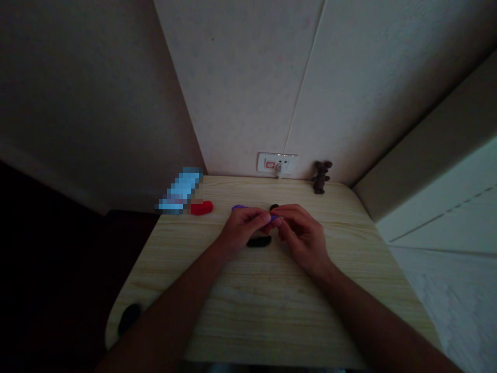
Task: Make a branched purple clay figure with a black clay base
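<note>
Over the middle of the table, my left hand (246,225) and my right hand (305,235) meet, fingertips pinched on a small purple piece (274,218) that looks like modelling clay. Fingers cover most of it. Just beyond my left hand another purple lump (239,207) shows in part. A long black piece (259,242) lies on the table below the fingers. Behind my right fingertips a small black piece (274,206) is partly hidden. Something dark red shows beneath the fingers, too covered to make out.
A red elongated piece (202,207) lies at the left, beside a pixelated bright screen (180,190). A brown animal-like figure (320,177) stands at the back right of the wooden table (248,321). A dark object (129,317) sits front left. The wall behind holds a socket (289,163).
</note>
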Action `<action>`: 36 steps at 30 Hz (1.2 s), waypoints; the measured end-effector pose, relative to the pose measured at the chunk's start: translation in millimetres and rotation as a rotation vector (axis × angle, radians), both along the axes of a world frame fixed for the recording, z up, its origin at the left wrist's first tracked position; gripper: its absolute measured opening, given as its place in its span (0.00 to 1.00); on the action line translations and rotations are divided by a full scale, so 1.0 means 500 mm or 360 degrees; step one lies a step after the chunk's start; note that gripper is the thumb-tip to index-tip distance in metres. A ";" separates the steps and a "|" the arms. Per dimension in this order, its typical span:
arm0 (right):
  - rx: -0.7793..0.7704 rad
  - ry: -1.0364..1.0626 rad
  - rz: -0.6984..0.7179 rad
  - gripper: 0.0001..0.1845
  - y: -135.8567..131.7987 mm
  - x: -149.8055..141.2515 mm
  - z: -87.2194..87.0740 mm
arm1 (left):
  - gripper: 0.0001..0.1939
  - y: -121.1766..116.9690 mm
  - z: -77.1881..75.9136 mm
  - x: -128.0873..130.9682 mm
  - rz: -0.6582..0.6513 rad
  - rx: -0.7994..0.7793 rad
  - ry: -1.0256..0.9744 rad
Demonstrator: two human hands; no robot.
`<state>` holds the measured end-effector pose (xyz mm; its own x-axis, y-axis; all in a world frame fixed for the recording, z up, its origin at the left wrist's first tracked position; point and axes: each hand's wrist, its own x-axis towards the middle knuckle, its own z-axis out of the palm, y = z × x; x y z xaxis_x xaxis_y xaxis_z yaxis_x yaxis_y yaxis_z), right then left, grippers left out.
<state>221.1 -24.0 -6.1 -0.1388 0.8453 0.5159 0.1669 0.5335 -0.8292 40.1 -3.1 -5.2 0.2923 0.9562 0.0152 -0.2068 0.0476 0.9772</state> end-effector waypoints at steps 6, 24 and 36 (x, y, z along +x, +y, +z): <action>-0.0069 0.0016 -0.0003 0.08 0.001 0.000 -0.001 | 0.16 0.003 -0.001 -0.002 0.0038 0.0109 0.0095; -0.0508 0.0401 -0.0032 0.16 0.013 0.008 0.002 | 0.17 0.002 0.004 -0.002 0.0188 0.0037 -0.0101; -0.0451 0.0387 -0.0001 0.12 0.021 0.015 0.002 | 0.15 0.002 0.003 -0.003 0.0242 0.0131 -0.0135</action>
